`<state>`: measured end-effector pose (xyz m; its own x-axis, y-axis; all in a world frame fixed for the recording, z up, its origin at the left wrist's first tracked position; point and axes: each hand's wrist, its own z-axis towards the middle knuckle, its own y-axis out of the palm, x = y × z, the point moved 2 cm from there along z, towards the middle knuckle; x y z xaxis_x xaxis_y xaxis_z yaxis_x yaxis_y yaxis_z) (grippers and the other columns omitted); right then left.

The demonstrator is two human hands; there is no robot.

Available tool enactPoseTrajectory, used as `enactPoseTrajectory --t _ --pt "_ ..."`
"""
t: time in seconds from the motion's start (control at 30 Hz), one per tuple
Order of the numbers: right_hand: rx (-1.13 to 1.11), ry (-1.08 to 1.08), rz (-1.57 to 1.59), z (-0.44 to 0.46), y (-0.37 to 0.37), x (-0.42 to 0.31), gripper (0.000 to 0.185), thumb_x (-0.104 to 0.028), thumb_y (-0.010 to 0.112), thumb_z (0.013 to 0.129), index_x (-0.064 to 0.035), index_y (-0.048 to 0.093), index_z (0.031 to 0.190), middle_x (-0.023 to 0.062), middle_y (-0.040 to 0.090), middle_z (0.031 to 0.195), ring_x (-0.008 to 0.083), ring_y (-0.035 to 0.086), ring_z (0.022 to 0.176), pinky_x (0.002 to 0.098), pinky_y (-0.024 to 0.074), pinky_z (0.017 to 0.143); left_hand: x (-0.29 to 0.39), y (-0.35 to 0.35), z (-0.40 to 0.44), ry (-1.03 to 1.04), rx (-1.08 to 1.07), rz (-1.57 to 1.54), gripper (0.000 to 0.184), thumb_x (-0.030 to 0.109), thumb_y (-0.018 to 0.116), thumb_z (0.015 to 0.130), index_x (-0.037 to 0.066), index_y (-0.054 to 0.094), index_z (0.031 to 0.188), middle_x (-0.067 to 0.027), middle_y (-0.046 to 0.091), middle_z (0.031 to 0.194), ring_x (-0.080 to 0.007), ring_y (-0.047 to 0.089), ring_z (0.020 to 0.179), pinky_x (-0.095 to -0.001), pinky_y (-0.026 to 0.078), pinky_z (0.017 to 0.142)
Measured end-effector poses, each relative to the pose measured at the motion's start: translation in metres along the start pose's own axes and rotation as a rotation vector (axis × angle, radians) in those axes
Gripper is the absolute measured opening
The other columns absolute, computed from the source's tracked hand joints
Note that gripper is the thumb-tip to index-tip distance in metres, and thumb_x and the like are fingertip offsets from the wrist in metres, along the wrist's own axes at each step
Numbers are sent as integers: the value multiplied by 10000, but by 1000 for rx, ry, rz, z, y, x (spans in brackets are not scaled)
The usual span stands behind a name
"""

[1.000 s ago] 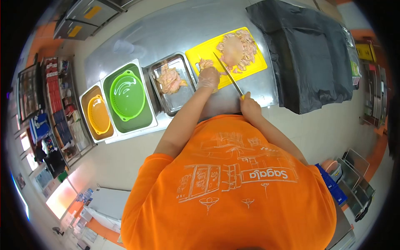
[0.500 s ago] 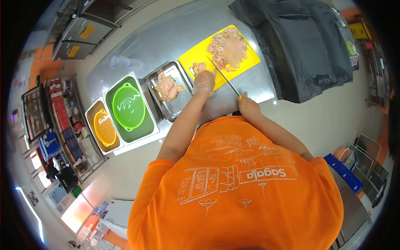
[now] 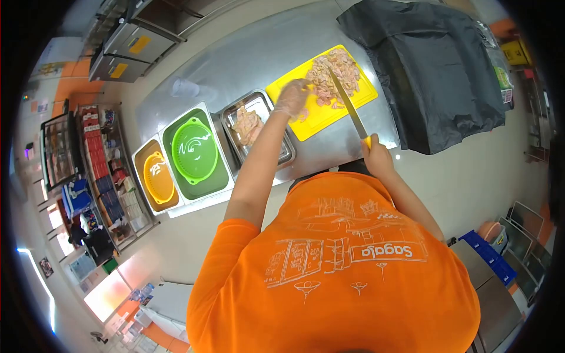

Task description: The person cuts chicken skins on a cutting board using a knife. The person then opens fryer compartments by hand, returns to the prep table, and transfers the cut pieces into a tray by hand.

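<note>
My left hand [image 3: 292,99], in a clear glove, hovers over the left part of the yellow cutting board [image 3: 321,122], fingers stretched out and slightly blurred, with nothing visible in them. A small piece of raw meat [image 3: 302,115] lies beside it. My right hand [image 3: 378,156] is closed on the yellow handle of a knife [image 3: 349,107], whose blade points away over the edge of a heap of cut raw meat [image 3: 338,66]. Larger raw pieces [image 3: 248,125] lie in the metal tray [image 3: 285,154] left of the board.
Left of the tray, a green basket [image 3: 194,151] and an orange basket [image 3: 159,178] sit in rectangular containers. A clear cup [image 3: 185,88] lies behind them on the metal table [image 3: 235,56]. Black plastic sheeting [image 3: 432,73] covers something on the right.
The pale, flat piece on the heap is no longer seen there. My left hand has moved up the board and its fingers have spread. The knife has shifted toward the heap.
</note>
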<state>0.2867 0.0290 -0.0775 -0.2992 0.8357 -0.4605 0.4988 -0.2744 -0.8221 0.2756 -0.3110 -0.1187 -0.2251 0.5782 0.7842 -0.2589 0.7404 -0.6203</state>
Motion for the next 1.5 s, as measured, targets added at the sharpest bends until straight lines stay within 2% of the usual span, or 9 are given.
enactPoseTrajectory --t 0.1,0.2,0.3,0.5,0.63,0.9,1.03,1.23,1.5 --pt "-52 -14 -12 -13 12 5 358 -348 543 1041 0 479 1099 303 686 806 506 683 779 600 532 704 -14 -25 -4 -68 -30 310 364 330 743 894 9 750 1065 -178 753 1018 -322 725 980 -406 555 896" --pt "-116 -63 -9 -17 25 1 358 -347 554 1039 0 476 1080 297 680 784 506 675 759 601 523 680 -6 -33 2 -316 -491 443 421 349 742 881 20 733 1143 -190 738 1058 -341 716 1010 -415 559 867" --pt "-137 -92 -25 -14 38 8 361 -352 562 1035 -3 478 1075 289 680 775 502 674 749 597 523 668 4 -35 4 -207 -574 610 437 374 722 888 14 716 1135 -203 737 1040 -359 713 1002 -423 556 859" --pt "-142 22 -77 -19 26 14 347 -349 543 1037 -12 485 1095 269 707 848 474 698 840 588 537 755 15 -37 12 25 -454 419 360 320 686 899 -27 680 996 -215 744 931 -332 737 895 -414 565 817" --pt "-94 -8 -76 -21 25 14 345 -340 546 1037 -6 482 1096 277 697 808 479 694 792 590 540 716 38 -33 15 -144 -484 -231 344 235 662 942 -98 634 1023 -169 732 847 -203 727 702 -319 571 664" --pt "25 -3 -44 -18 9 4 331 -319 555 1035 1 481 1077 286 685 772 490 684 752 589 537 670 -36 30 -40 -240 -162 -73 464 366 688 941 -91 684 1022 -178 730 781 -219 723 627 -364 567 635" --pt "-80 -54 -83 -16 20 -1 332 -321 549 1038 -1 474 1083 282 685 764 491 683 734 589 536 665 -20 38 -84 -723 -90 -266 356 295 690 962 -51 697 1047 -183 737 844 -244 745 731 -358 576 674" --pt "-113 -88 -217 -8 29 -8 344 -344 535 1046 -10 473 1094 271 688 754 481 695 737 576 547 674 -28 54 -101 -478 88 130 353 306 647 958 -27 713 1055 -227 741 953 -384 724 904 -443 567 818" --pt "-167 -109 -234 -3 16 -19 340 -344 534 1049 -14 475 1108 287 690 794 494 689 764 582 547 677 13 6 -108 -459 44 -139 338 265 650 940 -48 688 1063 -225 732 932 -361 719 915 -422 548 842"
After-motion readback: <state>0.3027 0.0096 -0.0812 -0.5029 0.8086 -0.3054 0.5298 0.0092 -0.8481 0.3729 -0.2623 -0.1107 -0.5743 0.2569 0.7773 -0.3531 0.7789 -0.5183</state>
